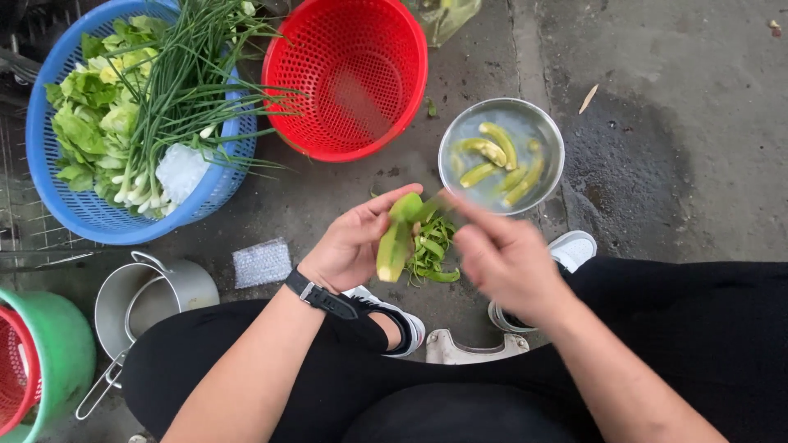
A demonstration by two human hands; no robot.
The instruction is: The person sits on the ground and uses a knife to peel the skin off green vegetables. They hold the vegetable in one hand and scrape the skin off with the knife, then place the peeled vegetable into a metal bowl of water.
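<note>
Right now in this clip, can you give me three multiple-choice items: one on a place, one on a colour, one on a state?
1. Where do the peeled green pieces lie?
A. in the metal bowl of water
B. in the red basket
C. in the pot

2. What colour is the basket that holds the leafy greens and chives?
A. red
B. blue
C. white

3. What is the state of the red basket?
A. full of greens
B. overturned
C. empty

Answers:
1 A: they float in the water.
2 B: its mesh wall is blue.
3 C: only bare mesh shows inside.
</note>
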